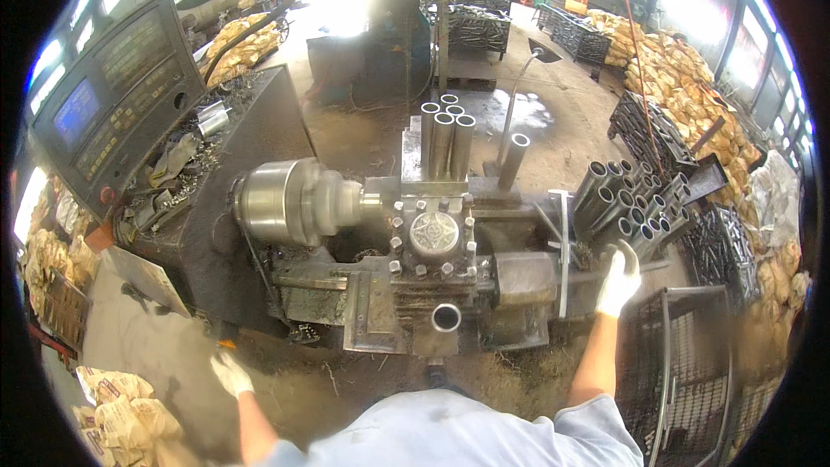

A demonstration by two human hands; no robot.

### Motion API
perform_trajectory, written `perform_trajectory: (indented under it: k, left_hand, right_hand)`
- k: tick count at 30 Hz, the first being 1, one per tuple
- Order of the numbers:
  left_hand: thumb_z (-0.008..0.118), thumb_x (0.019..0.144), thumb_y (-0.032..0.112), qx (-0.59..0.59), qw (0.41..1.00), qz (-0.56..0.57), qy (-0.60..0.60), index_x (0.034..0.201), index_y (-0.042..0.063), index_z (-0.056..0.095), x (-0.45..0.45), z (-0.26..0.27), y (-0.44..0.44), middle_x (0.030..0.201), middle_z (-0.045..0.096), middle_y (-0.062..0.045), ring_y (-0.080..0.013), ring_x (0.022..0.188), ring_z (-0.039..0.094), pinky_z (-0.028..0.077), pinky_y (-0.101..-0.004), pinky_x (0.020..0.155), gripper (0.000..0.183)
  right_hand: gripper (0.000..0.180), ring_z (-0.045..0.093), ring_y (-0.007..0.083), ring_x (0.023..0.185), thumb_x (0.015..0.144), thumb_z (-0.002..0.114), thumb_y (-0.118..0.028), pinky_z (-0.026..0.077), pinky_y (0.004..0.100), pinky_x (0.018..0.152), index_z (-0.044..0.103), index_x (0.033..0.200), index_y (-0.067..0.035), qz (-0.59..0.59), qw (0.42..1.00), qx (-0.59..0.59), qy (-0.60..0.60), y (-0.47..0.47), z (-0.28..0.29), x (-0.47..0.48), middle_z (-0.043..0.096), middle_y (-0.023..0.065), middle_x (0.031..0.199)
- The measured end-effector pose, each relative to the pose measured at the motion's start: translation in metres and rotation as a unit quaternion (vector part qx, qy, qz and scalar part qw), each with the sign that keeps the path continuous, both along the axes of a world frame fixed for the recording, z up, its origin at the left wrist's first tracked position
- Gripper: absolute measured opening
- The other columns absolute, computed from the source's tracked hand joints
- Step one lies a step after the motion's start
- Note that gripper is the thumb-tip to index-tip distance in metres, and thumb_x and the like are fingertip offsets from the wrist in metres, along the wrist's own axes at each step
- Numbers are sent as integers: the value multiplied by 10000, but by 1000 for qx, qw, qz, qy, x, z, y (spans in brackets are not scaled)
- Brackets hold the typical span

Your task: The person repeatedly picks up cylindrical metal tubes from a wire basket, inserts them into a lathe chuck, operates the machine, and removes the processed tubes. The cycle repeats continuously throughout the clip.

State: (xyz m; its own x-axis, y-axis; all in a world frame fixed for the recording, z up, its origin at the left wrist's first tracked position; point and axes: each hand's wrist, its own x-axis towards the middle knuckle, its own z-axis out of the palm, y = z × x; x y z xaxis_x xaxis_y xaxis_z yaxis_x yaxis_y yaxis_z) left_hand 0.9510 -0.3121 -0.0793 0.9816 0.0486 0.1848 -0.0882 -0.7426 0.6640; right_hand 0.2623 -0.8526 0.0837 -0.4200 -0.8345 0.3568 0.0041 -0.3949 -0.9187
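Note:
My right hand [619, 282], in a white glove, is raised beside a stack of metal tubes [626, 198]; its fingers look apart, and I cannot tell whether they touch a tube. My left hand [230, 374], also gloved, hangs low at the left, clear of the lathe, with nothing seen in it. Before me stands a CNC lathe with a shiny chuck [272, 201]; its front jaw end is blurred, as if turning. Close to the chuck is the square bolted tool post [434, 233]. A single tube [446, 318] stands upright on the near side of the carriage.
Several tubes [444, 143] stand upright behind the tool post, with another tube [514, 162] to their right. A control panel [117, 104] rises at the left. Metal chips and a cloth [175, 159] lie on the headstock. A wire-sided cage [694, 350] stands at right.

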Motion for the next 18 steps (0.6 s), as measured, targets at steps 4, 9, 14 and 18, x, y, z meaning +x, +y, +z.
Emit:
perform_trajectory:
  k: [4,9,14,18]
  left_hand:
    - [501,1140,341,2,1000,20,-6,1524,-31,494,5,8,1,1472,596,-259,-401,1348,570,424,-448,1140,535]
    - [467,1152,393,42,999,11,29,1597,-79,412,29,-15,13,1621,480,-295,-400,1483,491,379,-420,1238,651]
    - [559,1114,381,-374,905,14,201,1375,28,597,55,-18,18,1197,663,-160,-322,1080,647,555,-512,919,441]
    - [588,1093,372,-554,787,42,267,1078,134,595,35,-23,10,854,582,-47,-244,720,589,536,-480,623,239]
  right_hand:
    - [236,709,141,861,1053,611,-14,589,290,831,721,1256,35,64,991,9,115,-14,38,32,782,117,1068]
    - [242,722,154,870,1027,617,-16,590,300,844,718,1233,62,147,982,46,113,-19,61,64,780,114,1042]
    - [232,736,168,863,1024,614,-9,612,311,824,711,1220,70,207,971,42,113,-7,95,109,777,121,1030]
    - [271,767,177,920,999,632,-8,616,307,881,711,1249,59,285,933,11,220,14,133,172,803,140,1076]
